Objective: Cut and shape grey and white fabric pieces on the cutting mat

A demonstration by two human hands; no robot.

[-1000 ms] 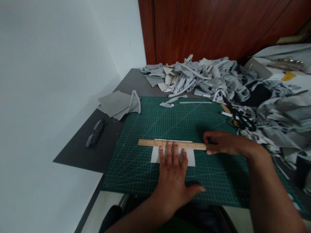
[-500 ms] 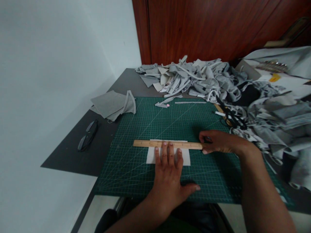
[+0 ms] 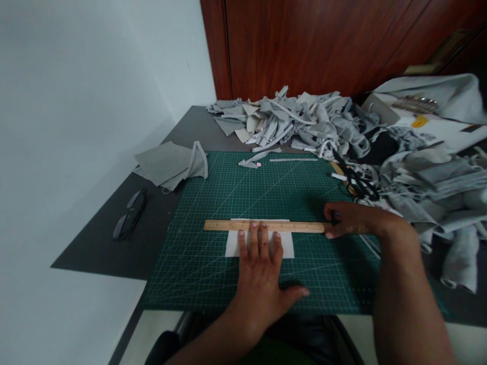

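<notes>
Pinning the ruler [image 3: 292, 227] and white piece [image 3: 233, 246] under my left hand [image 3: 259, 279], fingers spread, probably against slipping, right hand [image 3: 355, 218] curled at the ruler's end, pinch unclear.

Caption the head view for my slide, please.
Left hand spread across a white sheet and a wooden ruler, right hand at the ruler's right end, over a green cutting mat.

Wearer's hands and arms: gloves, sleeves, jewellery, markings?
Left hand and right hand: both bare, no gloves; no rings, watches or markings visible. Both forearms are sleeveless as far as the frame shows. A dark green patch at the bottom edge looks like clothing; upper arms are out of view.
</notes>
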